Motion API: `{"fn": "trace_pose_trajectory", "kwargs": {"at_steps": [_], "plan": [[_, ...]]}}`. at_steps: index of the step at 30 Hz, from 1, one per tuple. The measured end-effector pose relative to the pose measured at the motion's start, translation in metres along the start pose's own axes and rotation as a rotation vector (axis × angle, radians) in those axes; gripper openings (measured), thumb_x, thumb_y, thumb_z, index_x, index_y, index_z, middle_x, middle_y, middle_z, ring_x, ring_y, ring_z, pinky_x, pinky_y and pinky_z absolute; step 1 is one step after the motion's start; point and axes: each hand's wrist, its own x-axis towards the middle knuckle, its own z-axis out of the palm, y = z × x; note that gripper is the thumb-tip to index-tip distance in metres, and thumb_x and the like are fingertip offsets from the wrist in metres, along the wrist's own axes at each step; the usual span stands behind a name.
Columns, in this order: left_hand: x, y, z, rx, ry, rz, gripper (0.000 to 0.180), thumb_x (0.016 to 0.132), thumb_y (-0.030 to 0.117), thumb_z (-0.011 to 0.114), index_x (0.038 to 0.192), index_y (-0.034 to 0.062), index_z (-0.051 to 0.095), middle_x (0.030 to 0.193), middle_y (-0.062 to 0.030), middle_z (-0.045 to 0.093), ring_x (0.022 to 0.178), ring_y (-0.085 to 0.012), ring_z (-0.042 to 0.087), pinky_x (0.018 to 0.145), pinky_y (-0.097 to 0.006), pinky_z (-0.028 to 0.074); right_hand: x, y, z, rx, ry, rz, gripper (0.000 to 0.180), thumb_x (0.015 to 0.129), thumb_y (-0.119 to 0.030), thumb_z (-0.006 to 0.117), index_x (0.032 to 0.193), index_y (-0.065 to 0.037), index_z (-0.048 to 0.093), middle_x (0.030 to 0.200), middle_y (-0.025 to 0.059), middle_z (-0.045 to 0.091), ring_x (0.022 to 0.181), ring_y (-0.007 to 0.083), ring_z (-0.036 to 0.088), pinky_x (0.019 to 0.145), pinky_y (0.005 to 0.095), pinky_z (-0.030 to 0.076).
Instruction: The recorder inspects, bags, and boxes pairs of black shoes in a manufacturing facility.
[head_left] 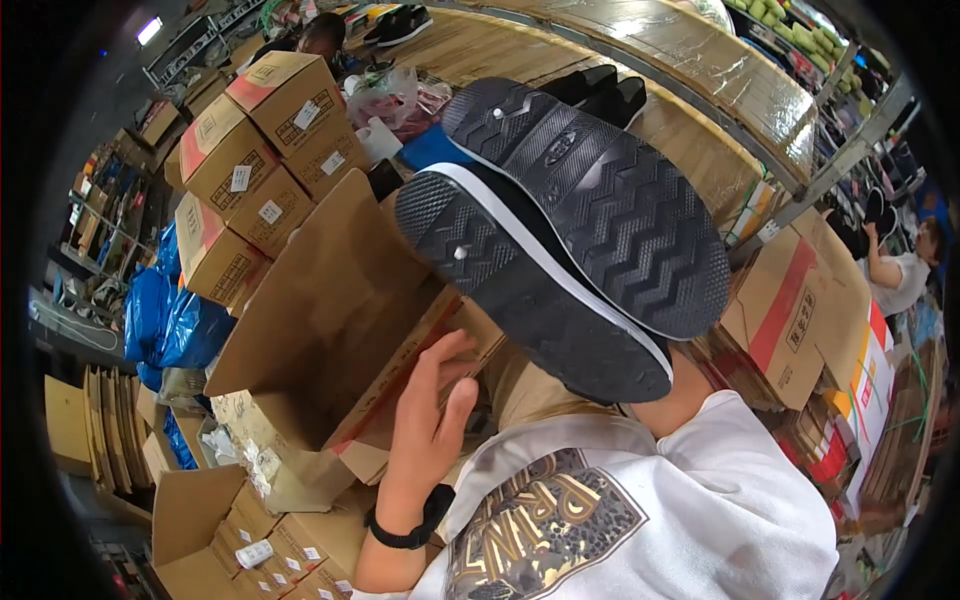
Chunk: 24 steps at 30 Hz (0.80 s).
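A pair of black slip-on shoes is raised close in front of me, soles turned up. The farther shoe [640, 220] shows a zigzag tread; the nearer shoe [530, 285] has a white edge along its sole. My right forearm [685, 395] runs in behind them and carries them; the shoes hide my right hand. My left hand [432, 415], with a black band on the wrist, is empty, its fingers apart and slightly curled. It is beside an open cardboard box [310, 310], whose tall flap stands up.
Closed cartons [245, 165] are stacked at the far left, by blue plastic bags [175, 310]. Another black pair [600, 95] rests on the wooden bench [500, 50]. Flattened cardboard [790, 310] leans at the right, where another person [900, 265] is. An open carton [200, 510] holds small boxes.
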Motion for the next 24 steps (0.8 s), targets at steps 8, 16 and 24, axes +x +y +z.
{"fn": "trace_pose_trajectory", "kwargs": {"at_steps": [8,16,24], "plan": [[0.009,0.012,0.022,-0.393,-0.066,-0.04,0.041,0.103,0.015,0.05,0.138,-0.0047,0.042,0.127,-0.0127,0.058,0.114,-0.0176,0.056,0.098,-0.031,0.043,0.009,-0.032,0.046,-0.471,-0.147,0.001,0.043,0.102,-0.024,0.052,0.135,0.002,0.05,0.124,0.0133,0.063,0.113,0.0246,0.063,0.096,0.0398,0.054],[-0.01,-0.006,-0.04,0.165,0.802,0.267,0.033,0.098,0.005,0.057,0.13,-0.0031,0.051,0.113,-0.0078,0.058,0.103,-0.0161,0.054,0.092,-0.028,0.043,0.021,-0.01,-0.026,0.57,-0.42,0.372,0.063,0.096,-0.04,0.059,0.143,-0.001,0.044,0.139,0.0124,0.054,0.115,0.0219,0.062,0.099,0.0374,0.052],[-0.019,-0.015,-0.07,0.944,0.642,0.364,0.041,0.085,-0.002,0.065,0.126,0.0035,0.062,0.103,-0.0156,0.064,0.093,-0.0339,0.059,0.081,-0.042,0.046,0.02,-0.039,-0.01,0.983,-0.48,0.376,0.052,0.098,-0.016,0.056,0.143,0.004,0.039,0.139,0.0213,0.049,0.118,0.031,0.06,0.088,0.0429,0.061]]}}
